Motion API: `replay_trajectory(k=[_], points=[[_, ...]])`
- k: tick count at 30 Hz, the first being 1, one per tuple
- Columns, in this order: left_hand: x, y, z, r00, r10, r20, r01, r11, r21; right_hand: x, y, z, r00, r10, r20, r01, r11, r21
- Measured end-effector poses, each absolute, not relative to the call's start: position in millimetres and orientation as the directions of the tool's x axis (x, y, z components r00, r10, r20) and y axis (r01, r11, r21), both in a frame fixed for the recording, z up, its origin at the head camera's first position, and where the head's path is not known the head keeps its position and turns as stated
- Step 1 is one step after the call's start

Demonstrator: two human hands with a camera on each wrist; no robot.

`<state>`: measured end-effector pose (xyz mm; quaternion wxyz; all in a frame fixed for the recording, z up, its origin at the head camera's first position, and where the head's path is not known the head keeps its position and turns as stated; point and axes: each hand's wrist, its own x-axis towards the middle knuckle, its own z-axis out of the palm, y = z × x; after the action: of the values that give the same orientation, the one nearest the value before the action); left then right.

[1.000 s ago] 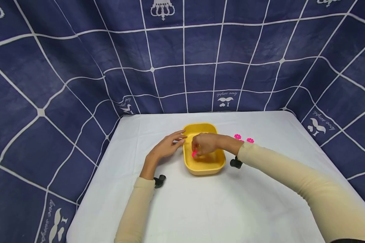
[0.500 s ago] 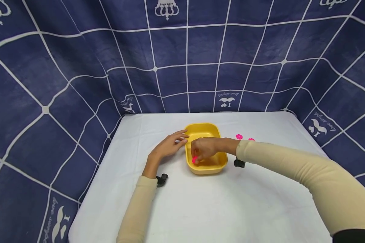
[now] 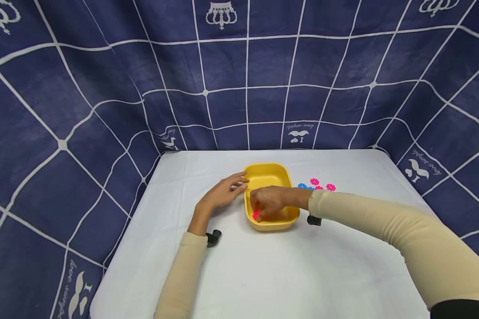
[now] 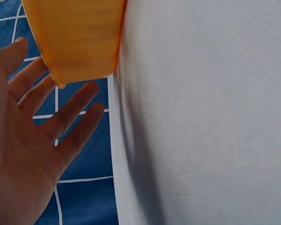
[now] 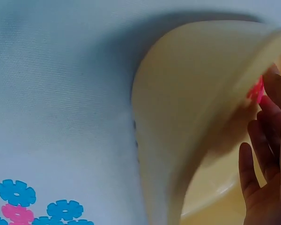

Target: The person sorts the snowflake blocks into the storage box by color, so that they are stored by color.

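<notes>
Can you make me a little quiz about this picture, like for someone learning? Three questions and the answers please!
1. Which hand, left or right, is pinching a pink flower piece?
2. True or false: the yellow tub is upside down.
3. Fill in the blank: the flower pieces lying on the white tabletop are pink and ____.

Key:
1. The right hand.
2. False; the yellow tub has its open side up.
3. Blue.
</notes>
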<state>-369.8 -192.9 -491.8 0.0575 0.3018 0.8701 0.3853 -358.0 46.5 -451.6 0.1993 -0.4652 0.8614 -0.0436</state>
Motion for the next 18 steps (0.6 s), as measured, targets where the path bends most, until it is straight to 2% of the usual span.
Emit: replay_trajectory(k=[7,18], points=[[-368.4,-191.2,-489.3,-0.818,0.565,0.109,0.461,0.531,0.711,-355.6,49.1,-461.0,-0.497,-0.827,-0.263,-0.813,0.55,-0.194],[-367.7,-191.8,-490.3,-0.821,0.561,0.109,0.459,0.535,0.709,-355.3,51.2,-460.9,-0.482,-0.838,-0.256,-0.822,0.534,-0.199]])
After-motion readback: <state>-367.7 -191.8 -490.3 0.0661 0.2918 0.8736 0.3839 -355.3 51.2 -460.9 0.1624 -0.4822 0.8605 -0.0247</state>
